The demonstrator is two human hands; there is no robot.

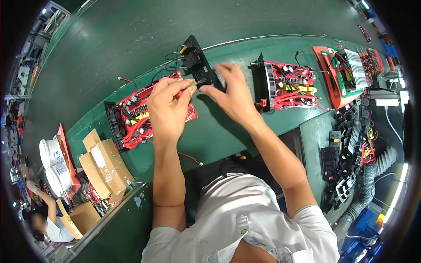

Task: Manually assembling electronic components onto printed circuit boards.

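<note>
A black plastic panel (197,61) with sockets and thin black wires stands tilted over the green bench in front of me. My right hand (234,96) grips its right edge, thumb on the near side and slightly blurred fingers behind. My left hand (169,103) is closed in a pinch at the panel's lower end; what lies between the fingertips is too small to make out. Under and beside my left hand lies a red circuit board assembly (138,109) with a black end plate and red wires. My left hand hides part of it.
A second red board assembly (291,85) stands on the right. Beyond it is an orange tray (326,81) with a green board. Black parts (346,149) crowd the far right near a grey hose (372,175). Cardboard boxes (105,166) and white tubs (55,166) stand left; a person works there.
</note>
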